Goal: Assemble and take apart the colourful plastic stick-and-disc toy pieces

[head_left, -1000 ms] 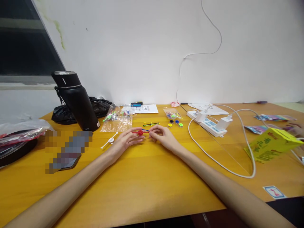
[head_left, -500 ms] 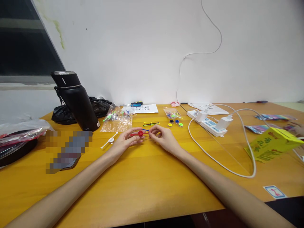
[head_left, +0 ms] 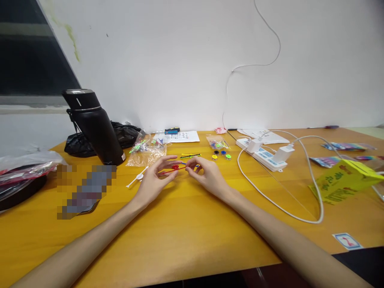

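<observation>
A red plastic spinner arrow with a round hub is between my two hands, low over the table. My left hand curls round its left part, thumb in front and fingers behind. With thumb and fingertips my right hand pinches its right end. Just behind, a blue arrow is partly hidden by my right fingers. Yellow and black arrows lie farther back. To the left of my left hand is a white spinner arrow, its upper end near my knuckles.
Several coloured round pieces lie near a small parts bag. Clear bags and a black bottle stand left, beside a blurred phone. Rightward are a power strip, looping white cable and yellow box.
The red spinner arrow has turned, so its hub now shows more edge-on. My left fingers have spread a little and shifted. The view has moved slightly.
</observation>
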The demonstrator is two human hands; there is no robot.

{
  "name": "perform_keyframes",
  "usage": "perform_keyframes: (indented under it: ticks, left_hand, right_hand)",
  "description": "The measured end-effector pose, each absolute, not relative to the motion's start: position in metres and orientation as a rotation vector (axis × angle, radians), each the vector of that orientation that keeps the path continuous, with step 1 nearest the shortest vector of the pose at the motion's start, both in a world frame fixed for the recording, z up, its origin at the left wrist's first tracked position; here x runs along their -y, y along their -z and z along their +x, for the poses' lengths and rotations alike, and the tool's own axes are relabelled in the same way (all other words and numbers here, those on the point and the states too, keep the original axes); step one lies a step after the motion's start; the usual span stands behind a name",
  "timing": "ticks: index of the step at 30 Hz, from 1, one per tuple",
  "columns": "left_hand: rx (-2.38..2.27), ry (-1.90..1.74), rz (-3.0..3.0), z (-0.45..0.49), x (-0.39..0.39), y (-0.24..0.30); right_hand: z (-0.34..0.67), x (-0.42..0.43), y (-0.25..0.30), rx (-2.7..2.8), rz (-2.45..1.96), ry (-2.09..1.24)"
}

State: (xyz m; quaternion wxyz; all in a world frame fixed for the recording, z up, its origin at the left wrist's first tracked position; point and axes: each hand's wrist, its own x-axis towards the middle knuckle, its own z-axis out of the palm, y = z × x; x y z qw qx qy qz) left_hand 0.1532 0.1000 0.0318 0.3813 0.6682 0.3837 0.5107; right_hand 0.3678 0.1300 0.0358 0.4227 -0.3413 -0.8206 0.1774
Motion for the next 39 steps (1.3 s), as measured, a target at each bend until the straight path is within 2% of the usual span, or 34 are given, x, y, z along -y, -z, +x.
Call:
perform_keyframes:
  ticks: [28, 35, 39]
  left_hand:
    - [-0.974, -1.242, 1.617, 0.147, -0.111, -0.031]
    - [-0.897, -1.306, 1.446, 0.149, -0.113, -0.029]
    - [-0.951, -1.335, 1.480, 0.149, -0.114, -0.031]
  right_hand:
    - [0.368, -0.130, -0.035, 2.123, -0.894, -0.454]
    - [0.364, -0.124, -0.035, 2.248, -0.777, -0.788]
    - [0.364, -0.123, -0.031, 2.307, -0.771, -0.853]
